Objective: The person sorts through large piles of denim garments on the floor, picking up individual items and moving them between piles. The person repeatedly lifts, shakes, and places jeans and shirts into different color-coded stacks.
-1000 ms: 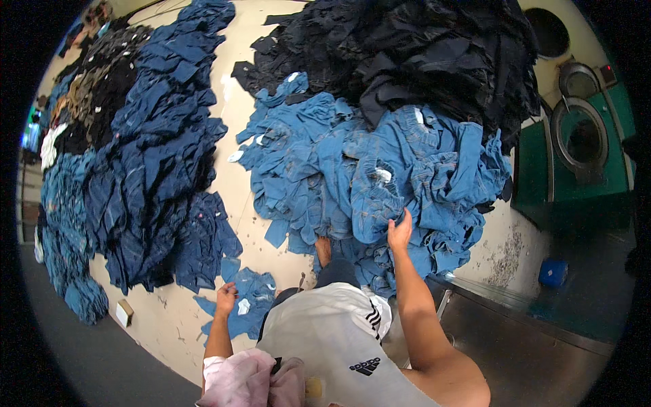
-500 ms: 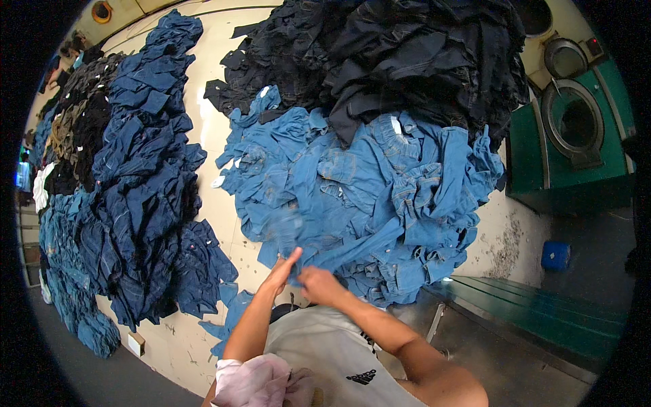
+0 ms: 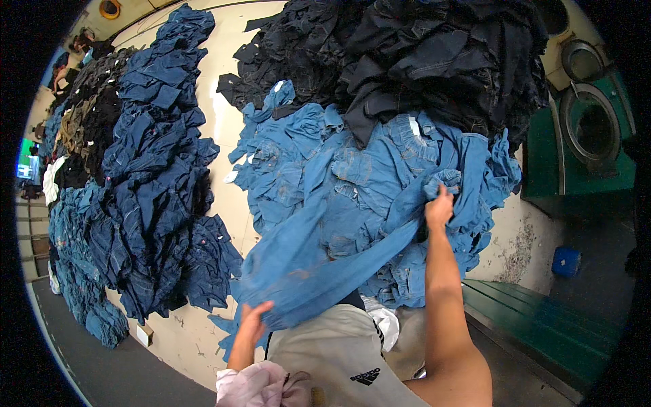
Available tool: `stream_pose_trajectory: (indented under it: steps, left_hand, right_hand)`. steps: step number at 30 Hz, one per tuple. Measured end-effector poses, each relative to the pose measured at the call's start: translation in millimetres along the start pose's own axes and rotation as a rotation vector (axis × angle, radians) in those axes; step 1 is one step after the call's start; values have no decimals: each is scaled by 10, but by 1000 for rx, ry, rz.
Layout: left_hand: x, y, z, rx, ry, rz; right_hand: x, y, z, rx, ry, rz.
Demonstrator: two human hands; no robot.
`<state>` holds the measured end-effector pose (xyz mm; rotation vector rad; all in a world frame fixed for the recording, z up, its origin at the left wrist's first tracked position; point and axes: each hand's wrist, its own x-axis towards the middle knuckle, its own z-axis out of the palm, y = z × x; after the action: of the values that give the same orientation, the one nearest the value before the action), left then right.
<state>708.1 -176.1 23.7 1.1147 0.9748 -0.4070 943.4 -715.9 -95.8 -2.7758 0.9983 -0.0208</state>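
Note:
Light blue denim trousers (image 3: pixel 339 285) stretch diagonally in front of me, their wide end blurred at the left and one leg running up to the right. My right hand (image 3: pixel 439 209) is closed around the bunched end of that leg, above the light blue pile. At the wide end, low on the left, my left hand (image 3: pixel 252 324) grips the edge with a finger or thumb stretched over the cloth; its other fingers are partly hidden. Beneath the trousers lies a heap of light blue denim garments (image 3: pixel 352 163), some with white labels showing.
A large black garment pile (image 3: pixel 441 61) rises beyond the blue heap. Dark blue garments (image 3: pixel 149 183) form a long row on the left. Green machines with round doors (image 3: pixel 588 125) stand at the right, near a blue container (image 3: pixel 566 261) and a green ledge (image 3: pixel 515 332).
My hands were close together near my body. My right hand has moved up and right with the leg end, my left hand down and left; the trousers are now spread between them.

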Motion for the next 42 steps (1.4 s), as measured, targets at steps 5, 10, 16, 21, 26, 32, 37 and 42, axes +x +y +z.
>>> stream_pose_trajectory:
  steps: [5,10,16,21,26,32,37,42]
  left_hand:
    - [-227,214,-1332,-246,320,101]
    - [-535,532,-1471,276,498,295]
    - [-398,518,-600,348,171,236]
    - [22,331,-295,-97,37,-98]
    - [6,158,-261,126,136,59]
    - [-231,134,-526,9,333,43]
    - [-187,50,-621,-18,376,5]
    - [-103,6,-464,92,384,55]
  right_hand:
    - [-294,357,-1055,1075,85,178]
    - [-1430,-202,-1539,1049,47,-161]
    - [-2905,-1731,-1139,1262,-678,-548]
    - [-3742,-1909,-1053,1087,-1144,-1170]
    - [-3031,-1477,-276,957,-1438,-1011]
    - [-1033,-870,604,475,-286,-295]
    - [53,-898,819,287,26,-487]
    - [434,-1297,980,-82,-88,-474]
